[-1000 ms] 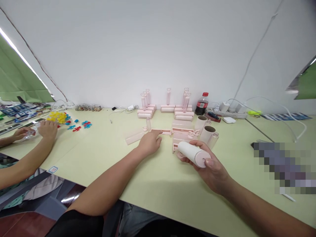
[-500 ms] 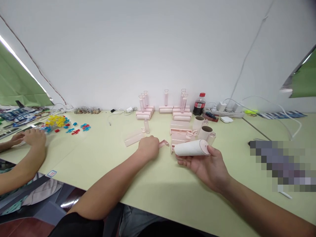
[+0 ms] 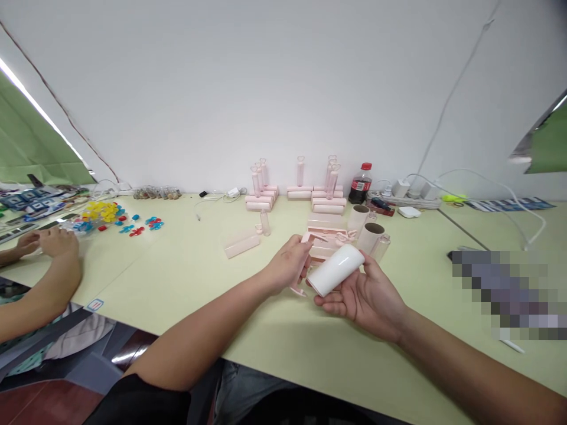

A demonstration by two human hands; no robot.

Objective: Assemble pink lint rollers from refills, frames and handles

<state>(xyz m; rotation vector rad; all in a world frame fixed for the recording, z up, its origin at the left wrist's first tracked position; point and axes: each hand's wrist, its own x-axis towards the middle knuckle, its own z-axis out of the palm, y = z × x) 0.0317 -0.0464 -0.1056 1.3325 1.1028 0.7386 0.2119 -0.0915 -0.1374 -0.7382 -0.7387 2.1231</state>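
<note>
My right hand (image 3: 374, 298) holds a white lint roll (image 3: 337, 270), tilted, its glossy side facing up. Closed around a pink plastic roller frame (image 3: 299, 291), my left hand (image 3: 287, 264) is just left of the roll's near end. The fingers hide the middle of the frame. Behind my hands lie pink roller parts (image 3: 326, 221), partly covered by the roll. Two rolls with brown cardboard cores (image 3: 370, 237) stand to the right, beside a clear pink handle (image 3: 383, 247). A pale pink cover (image 3: 241, 245) lies to the left, near an upright handle (image 3: 264, 222).
Pink lint rollers (image 3: 328, 204) with upright heart-topped handles line the wall. A cola bottle (image 3: 360, 184) and chargers (image 3: 401, 189) stand back right. On the left, another person's hands (image 3: 58, 242) are near yellow, red and blue pieces (image 3: 103, 213). A blurred-out object (image 3: 509, 292) lies at right.
My left hand has lifted the pink frame from the table and moved right, toward the roll. In my right hand the white roll has turned, its near end now tipped down and left.
</note>
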